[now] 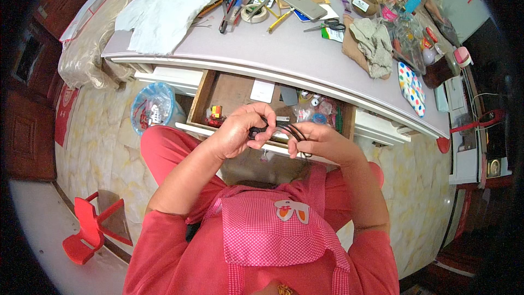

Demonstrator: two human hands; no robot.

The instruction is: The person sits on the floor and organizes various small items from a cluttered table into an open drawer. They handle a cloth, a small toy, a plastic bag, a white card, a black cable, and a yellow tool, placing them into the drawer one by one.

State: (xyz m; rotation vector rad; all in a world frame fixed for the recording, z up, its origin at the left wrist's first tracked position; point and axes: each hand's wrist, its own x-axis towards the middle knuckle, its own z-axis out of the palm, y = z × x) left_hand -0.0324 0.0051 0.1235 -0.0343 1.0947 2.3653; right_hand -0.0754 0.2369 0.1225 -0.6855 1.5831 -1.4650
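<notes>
A black cable (293, 130), looped into a small bundle, stretches between both hands above the front of a pulled-out wooden drawer (198, 102). My left hand (247, 126) grips its left part, where a dark end piece (256, 131) shows between the fingers. The loops on the right lie in my right hand (317, 141), held between thumb and fingers. Beneath the hands, the drawer holds a white card (262, 90), a small red and yellow box (216, 111), a dark grey flat piece (289, 95) and small items in clear plastic.
On the desk (262, 49) above lie a white cloth (163, 12), a tape roll (254, 13), a smartphone (302, 4), scissors (327, 27), a greyish cloth (371, 43) and a dotted cloth item (411, 88). A blue lined bin (137, 110) stands left of the drawer; a red chair (88, 229) is lower left.
</notes>
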